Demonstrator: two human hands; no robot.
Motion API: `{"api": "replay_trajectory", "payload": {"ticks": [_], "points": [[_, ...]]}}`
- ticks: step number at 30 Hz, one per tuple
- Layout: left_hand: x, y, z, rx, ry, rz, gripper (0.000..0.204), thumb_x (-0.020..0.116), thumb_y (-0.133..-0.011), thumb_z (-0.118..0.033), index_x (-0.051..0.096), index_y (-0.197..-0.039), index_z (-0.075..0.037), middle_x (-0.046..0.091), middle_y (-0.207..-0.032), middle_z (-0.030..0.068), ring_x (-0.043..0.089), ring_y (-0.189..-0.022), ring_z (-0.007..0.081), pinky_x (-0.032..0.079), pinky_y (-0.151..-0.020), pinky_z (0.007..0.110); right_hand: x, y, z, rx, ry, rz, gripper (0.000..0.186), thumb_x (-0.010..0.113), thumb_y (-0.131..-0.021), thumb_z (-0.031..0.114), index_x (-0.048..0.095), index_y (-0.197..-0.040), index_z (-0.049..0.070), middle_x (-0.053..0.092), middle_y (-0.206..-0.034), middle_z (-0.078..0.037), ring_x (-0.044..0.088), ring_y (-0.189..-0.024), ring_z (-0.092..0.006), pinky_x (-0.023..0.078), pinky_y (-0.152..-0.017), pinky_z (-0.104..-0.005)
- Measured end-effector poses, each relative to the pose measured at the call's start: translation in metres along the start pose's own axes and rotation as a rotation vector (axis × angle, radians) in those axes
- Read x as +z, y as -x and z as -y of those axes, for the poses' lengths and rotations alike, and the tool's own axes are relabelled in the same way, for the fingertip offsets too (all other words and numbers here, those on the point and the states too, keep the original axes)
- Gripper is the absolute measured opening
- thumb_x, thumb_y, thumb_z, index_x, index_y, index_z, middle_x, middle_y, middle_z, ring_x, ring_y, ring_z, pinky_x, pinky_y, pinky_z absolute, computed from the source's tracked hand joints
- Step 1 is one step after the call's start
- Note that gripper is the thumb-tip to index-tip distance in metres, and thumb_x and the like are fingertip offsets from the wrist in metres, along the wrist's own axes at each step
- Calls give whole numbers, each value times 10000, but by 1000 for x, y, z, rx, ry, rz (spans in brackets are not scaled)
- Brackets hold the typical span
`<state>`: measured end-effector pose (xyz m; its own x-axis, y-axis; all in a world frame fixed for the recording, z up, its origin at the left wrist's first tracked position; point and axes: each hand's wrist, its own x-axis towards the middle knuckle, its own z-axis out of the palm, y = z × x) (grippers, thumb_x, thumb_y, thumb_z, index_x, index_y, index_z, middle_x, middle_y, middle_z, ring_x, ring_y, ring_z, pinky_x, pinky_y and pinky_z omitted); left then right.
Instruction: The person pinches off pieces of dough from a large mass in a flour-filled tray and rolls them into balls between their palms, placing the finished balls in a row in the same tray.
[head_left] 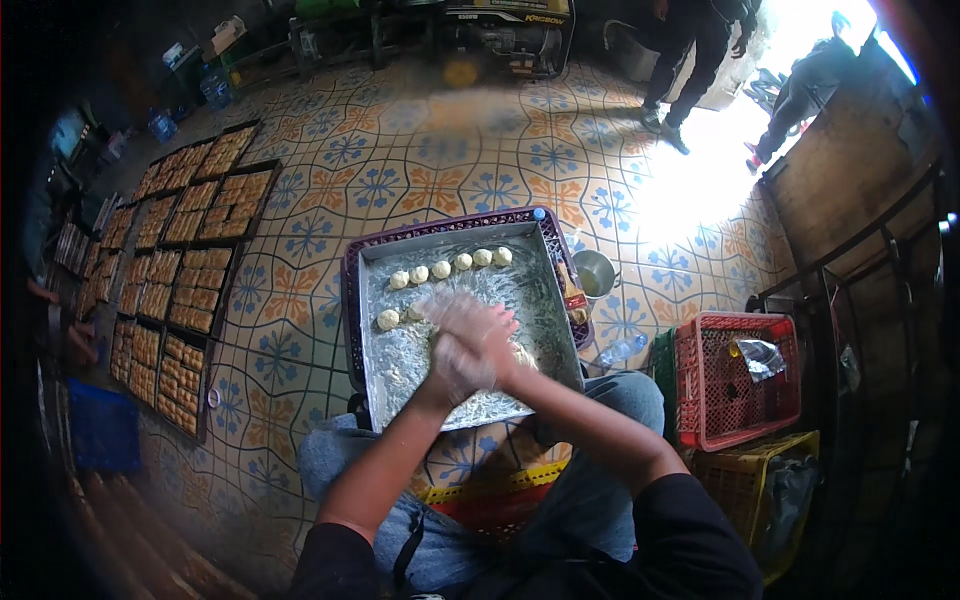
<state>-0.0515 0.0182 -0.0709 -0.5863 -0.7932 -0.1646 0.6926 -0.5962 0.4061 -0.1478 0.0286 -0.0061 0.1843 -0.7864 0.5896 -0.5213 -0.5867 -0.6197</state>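
Observation:
Over a flour-dusted metal tray (390, 385), my left hand (462, 368) and my right hand (486, 338) are pressed palm to palm. Flour whitens the skin, and motion smears the fingers. Whatever may lie between the palms is hidden. Beyond my hands, a row of several round dough balls (441, 270) runs across the far part of the tray. A nearer row begins with a dough ball (388, 319) at the left, and my hands cover part of it. The tray rests on a purple plastic crate (352, 300) in front of my knees.
A brush (572, 290) lies on the crate's right rim, beside a metal pot (597, 272). At right are a plastic bottle (622, 349), a red crate (690, 400) and a yellow crate (740, 470). Trays of baked pieces (200, 290) cover the left floor. People stand at the far right.

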Motion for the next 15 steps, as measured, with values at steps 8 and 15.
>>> {"api": "replay_trajectory", "payload": {"ticks": [8, 15], "points": [[48, 11, -19, -8, -195, 25, 656, 320, -1080, -473, 321, -1548, -15, 316, -1623, 178, 395, -1444, 360, 327, -1199, 470, -4, 3, -15, 71, -64, -40, 606, 554, -953, 470, 576, -1439, 108, 541, -1472, -192, 430, -1425, -403, 234, -1209, -546], [40, 0, -27, 47, -455, 244, 789, 270, -1046, -583, 207, -1594, -19, 261, -1637, 219, 293, -1509, 340, 255, -1233, 453, -5, -11, -3, 44, 11, 43, 598, 486, -1001, 502, 533, -1484, 153, 402, -1572, -230, 290, -1504, -409, 173, -1221, -598]]}}
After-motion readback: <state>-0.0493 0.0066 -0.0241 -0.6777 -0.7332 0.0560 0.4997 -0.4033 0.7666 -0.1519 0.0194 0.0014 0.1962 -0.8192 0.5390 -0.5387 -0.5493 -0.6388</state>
